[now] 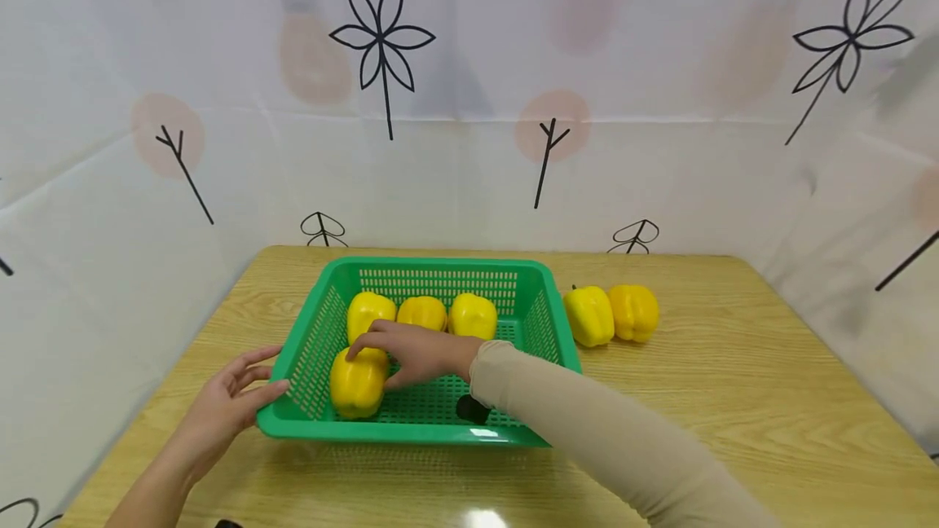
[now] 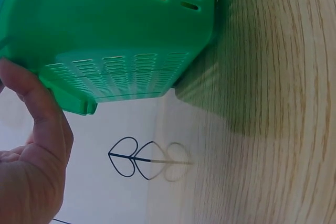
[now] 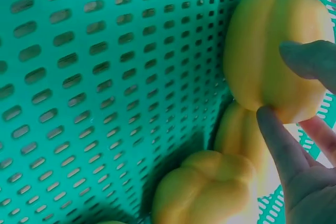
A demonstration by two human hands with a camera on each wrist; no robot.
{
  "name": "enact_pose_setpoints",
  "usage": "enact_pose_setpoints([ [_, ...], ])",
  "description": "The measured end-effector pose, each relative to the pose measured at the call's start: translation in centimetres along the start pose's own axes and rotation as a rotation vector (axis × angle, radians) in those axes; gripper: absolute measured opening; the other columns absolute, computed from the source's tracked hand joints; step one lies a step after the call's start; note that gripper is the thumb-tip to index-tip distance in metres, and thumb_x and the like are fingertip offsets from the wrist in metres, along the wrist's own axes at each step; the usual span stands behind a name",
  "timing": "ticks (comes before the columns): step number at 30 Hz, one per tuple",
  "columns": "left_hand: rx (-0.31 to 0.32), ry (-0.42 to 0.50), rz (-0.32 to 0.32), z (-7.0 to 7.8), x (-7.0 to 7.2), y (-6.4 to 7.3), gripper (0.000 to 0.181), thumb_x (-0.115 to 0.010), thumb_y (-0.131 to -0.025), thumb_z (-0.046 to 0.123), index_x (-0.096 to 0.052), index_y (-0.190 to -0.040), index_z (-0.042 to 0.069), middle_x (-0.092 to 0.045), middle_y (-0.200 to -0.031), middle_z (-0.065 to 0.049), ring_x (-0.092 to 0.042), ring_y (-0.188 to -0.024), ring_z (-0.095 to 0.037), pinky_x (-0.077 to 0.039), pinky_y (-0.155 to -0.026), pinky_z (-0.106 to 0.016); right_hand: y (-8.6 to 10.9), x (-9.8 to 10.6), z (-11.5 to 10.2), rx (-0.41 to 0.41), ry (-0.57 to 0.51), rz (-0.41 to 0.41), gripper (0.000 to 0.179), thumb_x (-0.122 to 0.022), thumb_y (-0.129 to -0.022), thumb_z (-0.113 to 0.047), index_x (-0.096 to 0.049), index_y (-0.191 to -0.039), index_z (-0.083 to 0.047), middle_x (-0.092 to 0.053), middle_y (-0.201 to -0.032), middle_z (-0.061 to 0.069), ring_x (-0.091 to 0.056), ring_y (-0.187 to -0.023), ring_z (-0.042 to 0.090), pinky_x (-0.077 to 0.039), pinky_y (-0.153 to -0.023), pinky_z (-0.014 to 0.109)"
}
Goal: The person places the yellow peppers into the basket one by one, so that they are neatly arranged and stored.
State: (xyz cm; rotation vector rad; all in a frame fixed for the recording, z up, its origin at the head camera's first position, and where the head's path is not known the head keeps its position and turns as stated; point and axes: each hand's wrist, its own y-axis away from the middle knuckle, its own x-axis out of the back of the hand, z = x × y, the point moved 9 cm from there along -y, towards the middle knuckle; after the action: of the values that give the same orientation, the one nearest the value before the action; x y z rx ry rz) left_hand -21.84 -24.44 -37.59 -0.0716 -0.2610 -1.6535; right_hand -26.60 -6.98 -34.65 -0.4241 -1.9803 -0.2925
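A green plastic basket [image 1: 411,433] with slotted walls stands on the table. My left hand [image 1: 233,398] holds its left rim, the thumb over the edge; in the left wrist view a finger of the left hand [image 2: 44,124] meets the rim near a corner. Inside, my right hand [image 1: 418,353] grips a yellow bell pepper [image 1: 357,392] at the front left. The right wrist view shows the thumb on that pepper [image 3: 262,45] and a fingertip at its end. Behind it sit three more yellow bell peppers [image 1: 473,318] in a row along the back wall.
Two yellow bell peppers [image 1: 589,316] lie side by side on the wooden table [image 1: 734,398], just right of the basket. A white patterned cloth [image 1: 455,169] hangs behind the table and along its sides. A small black object [image 1: 472,409] shows under the right wrist.
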Motion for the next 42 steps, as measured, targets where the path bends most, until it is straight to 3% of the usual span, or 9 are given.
enact_pose_setpoints([
  [6, -0.003, 0.002, 0.002, -0.1, 0.1, 0.0, 0.057, -0.062, -0.091, 0.017, -0.032, -0.139, 0.007, -0.051, -0.109, -0.009, -0.063, -0.082, -0.017, -0.054, -0.069, -0.035, 0.5, 1.1, 0.0, -0.008, 0.003, 0.029, 0.047, -0.072, -0.082, -0.010, -0.053, -0.125, -0.015, -0.046, -0.124, 0.002, -0.048, -0.108, 0.014, -0.038, -0.087, 0.015],
  [13, -0.008, -0.001, 0.002, 0.0, 0.4, 0.1, 0.056, -0.061, -0.092, 0.016, -0.033, -0.138, 0.007, -0.052, -0.109, -0.008, -0.064, -0.083, -0.017, -0.054, -0.069, -0.035, 2.7, 4.0, -0.5, 0.024, -0.143, 0.156, 0.039, -0.069, -0.083, -0.003, -0.057, -0.120, -0.006, -0.051, -0.120, 0.004, -0.048, -0.106, 0.015, -0.045, -0.088, 0.026],
  [18, -0.006, 0.004, 0.000, 0.0, 0.3, 0.1, 0.056, -0.061, -0.091, 0.015, -0.033, -0.138, 0.006, -0.052, -0.109, -0.008, -0.064, -0.082, -0.018, -0.054, -0.069, -0.035, 4.5, 5.7, -0.7, 0.033, -0.211, 0.234, 0.033, -0.068, -0.084, -0.005, -0.059, -0.116, -0.007, -0.053, -0.115, 0.002, -0.049, -0.103, 0.014, -0.046, -0.089, 0.030],
  [25, -0.006, 0.005, 0.001, -0.1, 0.4, 0.0, 0.055, -0.061, -0.092, 0.015, -0.033, -0.138, 0.008, -0.052, -0.109, -0.007, -0.064, -0.082, -0.017, -0.054, -0.069, -0.035, 6.7, 7.7, -1.9, 0.073, -0.192, 0.348, 0.029, -0.069, -0.083, -0.004, -0.061, -0.111, -0.008, -0.056, -0.111, 0.002, -0.051, -0.100, 0.013, -0.048, -0.085, 0.032],
  [29, -0.003, 0.003, 0.001, -0.1, 0.5, 0.0, 0.054, -0.061, -0.092, 0.015, -0.033, -0.138, 0.009, -0.052, -0.109, -0.007, -0.064, -0.082, -0.017, -0.054, -0.068, -0.035, 7.8, 8.5, -2.4, 0.097, -0.193, 0.396, 0.028, -0.069, -0.082, -0.002, -0.061, -0.110, -0.007, -0.057, -0.110, 0.003, -0.051, -0.099, 0.013, -0.047, -0.085, 0.026],
  [42, 0.000, -0.021, 0.013, -0.2, 0.4, -0.1, 0.056, -0.061, -0.092, 0.017, -0.032, -0.138, 0.007, -0.052, -0.109, -0.007, -0.062, -0.081, -0.016, -0.054, -0.067, -0.035, 10.8, 9.4, -2.2, 0.135, -0.172, 0.476, 0.026, -0.069, -0.081, 0.000, -0.061, -0.105, -0.006, -0.058, -0.107, 0.003, -0.053, -0.098, 0.013, -0.048, -0.084, 0.023],
])
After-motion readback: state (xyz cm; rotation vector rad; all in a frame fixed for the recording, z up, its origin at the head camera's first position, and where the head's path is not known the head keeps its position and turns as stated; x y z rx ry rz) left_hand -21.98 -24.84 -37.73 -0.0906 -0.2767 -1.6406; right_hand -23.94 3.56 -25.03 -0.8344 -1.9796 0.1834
